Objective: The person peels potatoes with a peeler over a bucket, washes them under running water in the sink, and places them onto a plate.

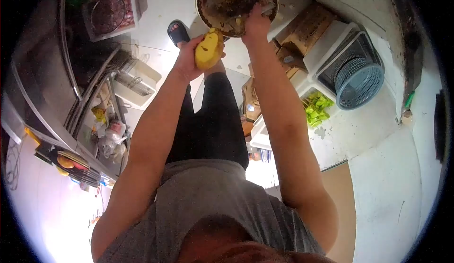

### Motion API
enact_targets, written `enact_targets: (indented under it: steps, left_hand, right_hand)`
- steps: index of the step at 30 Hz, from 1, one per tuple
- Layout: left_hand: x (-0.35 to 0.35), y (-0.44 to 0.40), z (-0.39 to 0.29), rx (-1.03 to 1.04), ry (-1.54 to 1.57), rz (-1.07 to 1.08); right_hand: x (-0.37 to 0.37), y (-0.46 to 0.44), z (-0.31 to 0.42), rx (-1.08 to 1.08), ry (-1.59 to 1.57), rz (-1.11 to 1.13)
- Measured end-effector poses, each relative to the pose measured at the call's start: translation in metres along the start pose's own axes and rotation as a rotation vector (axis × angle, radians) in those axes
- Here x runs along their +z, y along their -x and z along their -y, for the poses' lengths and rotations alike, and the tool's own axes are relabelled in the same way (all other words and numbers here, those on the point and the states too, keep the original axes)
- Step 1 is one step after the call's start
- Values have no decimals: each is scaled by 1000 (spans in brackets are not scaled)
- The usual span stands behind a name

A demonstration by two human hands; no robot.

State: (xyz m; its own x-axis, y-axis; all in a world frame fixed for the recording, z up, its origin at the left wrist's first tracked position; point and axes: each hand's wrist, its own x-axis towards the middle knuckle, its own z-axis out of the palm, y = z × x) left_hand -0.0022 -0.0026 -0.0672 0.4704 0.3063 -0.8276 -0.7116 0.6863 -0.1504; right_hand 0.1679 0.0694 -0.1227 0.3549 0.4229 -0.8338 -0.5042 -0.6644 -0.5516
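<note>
Both arms extended up-frame, bare forearms converging toward top centre. Left forearm (pixel 158 104), left hand (pixel 188 60) upper centre: fingers wrapped in a grip. Right forearm (pixel 272 76), right hand (pixel 257 25) higher and further right: fingers curled, exact grip too small to read.

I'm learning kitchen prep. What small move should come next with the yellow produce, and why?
Probably bring the right hand to the yellow produce in the left hand, perhaps to trim its dark marks: they show plainly on its surface, while the right hand is apart from it, at the round container.
</note>
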Motion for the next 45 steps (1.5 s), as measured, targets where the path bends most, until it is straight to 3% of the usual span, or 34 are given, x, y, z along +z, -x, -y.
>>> enact_targets:
  steps: [2,5,8,10,11,13,17,20,21,23,26,28,30,32,37,39,44,45]
  left_hand:
    - [-11,-9,-1,-12,9,43]
    - [-6,-14,5,25,38,-73]
    - [-3,-20,8,27,90,-78]
    - [3,-16,10,28,84,-123]
    - [-3,-14,9,3,87,-31]
    - [-18,-11,5,-54,97,150]
    - [-14,1,-1,-74,67,166]
    - [-10,-4,1,-26,20,12]
    - [-8,-3,4,-43,25,14]
    - [-5,0,5,-71,26,15]
    - [-7,5,7,-49,-11,9]
    - [-11,5,5,-73,-55,47]
    - [-12,2,2,-59,-87,23]
    - [-8,2,5,-29,-110,-66]
    - [-5,10,7,-68,-139,-31]
    - [-5,15,5,-71,-121,-56]
    - [-6,8,9,33,-94,-63]
    - [-9,5,11,25,-67,-42]
  right_hand:
    - [6,28,12,47,14,-16]
    - [-6,50,-17,-100,279,41]
    - [-1,63,-24,-307,325,138]
    - [1,47,-19,-359,478,99]
    - [1,35,-15,-382,555,75]
    - [-3,-3,-7,-238,403,-15]
    - [10,14,15,89,13,-46]
    - [8,42,8,110,162,101]
    - [5,45,-3,-11,260,153]
    - [-6,10,-34,-96,321,77]
    - [10,25,17,-14,262,-35]
    - [-25,-32,-34,-167,263,131]
    - [-24,-33,-39,-142,301,191]
    - [2,34,3,71,373,123]
    - [-24,-18,-18,-391,724,-12]
    - [-21,-21,-12,-42,286,-47]
    - [-6,64,19,96,75,18]
    - [-6,77,14,35,121,40]
